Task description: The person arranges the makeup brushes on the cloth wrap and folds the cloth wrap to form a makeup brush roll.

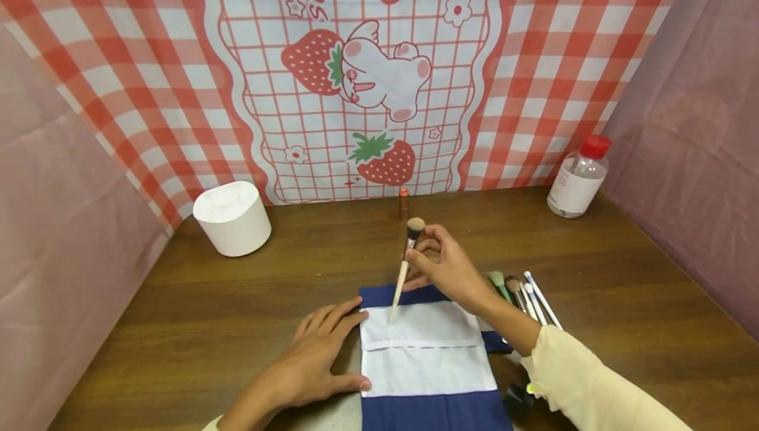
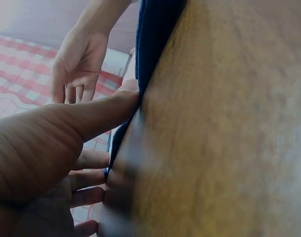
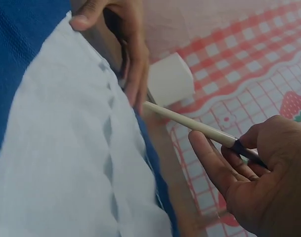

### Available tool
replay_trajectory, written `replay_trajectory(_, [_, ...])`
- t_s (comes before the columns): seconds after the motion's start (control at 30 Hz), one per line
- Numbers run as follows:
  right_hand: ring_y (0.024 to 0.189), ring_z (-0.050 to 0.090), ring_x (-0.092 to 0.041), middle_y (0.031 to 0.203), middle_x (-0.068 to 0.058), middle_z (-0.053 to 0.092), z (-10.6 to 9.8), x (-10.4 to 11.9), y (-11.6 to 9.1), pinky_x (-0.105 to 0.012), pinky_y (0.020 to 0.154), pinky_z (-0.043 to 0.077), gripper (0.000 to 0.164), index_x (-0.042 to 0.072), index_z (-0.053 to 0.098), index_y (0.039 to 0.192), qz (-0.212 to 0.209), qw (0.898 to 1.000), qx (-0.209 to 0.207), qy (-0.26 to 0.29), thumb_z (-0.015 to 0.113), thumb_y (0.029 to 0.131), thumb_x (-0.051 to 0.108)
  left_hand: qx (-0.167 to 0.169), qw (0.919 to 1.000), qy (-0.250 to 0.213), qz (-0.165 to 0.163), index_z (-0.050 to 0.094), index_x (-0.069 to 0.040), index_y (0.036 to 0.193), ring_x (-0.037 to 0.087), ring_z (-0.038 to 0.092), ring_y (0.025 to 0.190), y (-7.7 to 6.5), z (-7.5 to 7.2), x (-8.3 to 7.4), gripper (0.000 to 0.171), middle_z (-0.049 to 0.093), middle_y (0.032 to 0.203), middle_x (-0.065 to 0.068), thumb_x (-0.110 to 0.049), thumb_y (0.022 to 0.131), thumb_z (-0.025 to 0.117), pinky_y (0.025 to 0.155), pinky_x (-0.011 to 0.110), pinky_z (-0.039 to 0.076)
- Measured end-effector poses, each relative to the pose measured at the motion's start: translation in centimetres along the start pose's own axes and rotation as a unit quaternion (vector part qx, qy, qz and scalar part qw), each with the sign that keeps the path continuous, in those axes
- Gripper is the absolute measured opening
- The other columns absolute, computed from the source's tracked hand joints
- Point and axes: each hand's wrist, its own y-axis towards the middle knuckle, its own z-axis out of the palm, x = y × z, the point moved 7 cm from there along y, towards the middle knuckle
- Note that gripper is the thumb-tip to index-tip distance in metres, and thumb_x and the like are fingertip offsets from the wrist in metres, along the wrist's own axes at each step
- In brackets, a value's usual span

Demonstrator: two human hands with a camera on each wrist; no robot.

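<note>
A blue-and-white cloth brush roll [image 1: 423,372] lies spread on the table, with a white pocket strip across it. My left hand [image 1: 314,355] rests along its left edge, fingers spread and thumb touching the cloth near the white panel's lower corner. Between thumb and fingers, my right hand [image 1: 447,266] pinches a makeup brush [image 1: 400,279] above the roll. Its dense bristle head points up and its pale handle slants down over the white panel. The right wrist view shows the handle [image 3: 190,122] extending toward the cloth. Whether the handle tip touches the cloth, I cannot tell.
Several makeup brushes [image 1: 530,296] lie to the right of the roll, partly behind my right forearm. A white container [image 1: 232,220] stands back left, a small copper-coloured tube [image 1: 404,205] at back centre, and a red-capped bottle [image 1: 576,184] back right. A checked curtain [image 1: 534,75] hangs behind.
</note>
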Motion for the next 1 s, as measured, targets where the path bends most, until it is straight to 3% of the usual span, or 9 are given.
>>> replay_trajectory(0.3, [0.084, 0.059, -0.048, 0.108, -0.034, 0.045, 2.8, -0.9, -0.5, -0.053, 0.067, 0.051, 0.059, 0.008, 0.019, 0.140, 0.045, 0.998, 0.037, -0.036, 0.052, 0.091, -0.002, -0.002, 1.0000, 0.000, 0.004, 0.032, -0.022, 0.144, 0.022, 0.023, 0.132, 0.0, 0.0, 0.0, 0.093, 0.019, 0.152, -0.004, -0.072, 0.070, 0.057, 0.100, 0.054, 0.022])
replay_trajectory(0.57, [0.078, 0.062, -0.041, 0.103, -0.030, 0.053, 3.5, -3.3, -0.7, -0.050, 0.063, 0.052, 0.057, 0.010, 0.025, 0.135, 0.077, 0.993, 0.071, -0.051, 0.057, 0.089, 0.001, 0.002, 1.0000, -0.002, -0.001, 0.031, -0.022, 0.145, 0.024, 0.022, 0.132, 0.0, 0.0, 0.1, 0.093, 0.017, 0.152, -0.003, -0.071, 0.071, 0.057, 0.101, 0.054, 0.021])
replay_trajectory(0.8, [0.079, 0.063, -0.039, 0.102, -0.026, 0.053, 3.9, -4.4, -1.4, -0.046, 0.069, 0.053, 0.059, 0.007, 0.029, 0.133, 0.108, 0.985, 0.118, -0.062, 0.064, 0.086, 0.006, 0.011, 0.9999, -0.005, -0.005, 0.029, -0.023, 0.145, 0.024, 0.021, 0.133, 0.0, 0.1, 0.1, 0.092, 0.015, 0.153, -0.004, -0.072, 0.071, 0.056, 0.102, 0.055, 0.019])
replay_trajectory(1.0, [0.080, 0.064, -0.033, 0.092, -0.021, 0.059, 4.6, -4.7, -1.7, -0.041, 0.071, 0.053, 0.049, 0.003, 0.040, 0.124, 0.090, 0.972, 0.174, -0.127, 0.067, 0.084, 0.008, 0.009, 0.9999, -0.008, -0.001, 0.029, -0.022, 0.146, 0.023, 0.019, 0.133, 0.0, 0.1, 0.1, 0.092, 0.015, 0.153, -0.004, -0.071, 0.072, 0.056, 0.102, 0.054, 0.018])
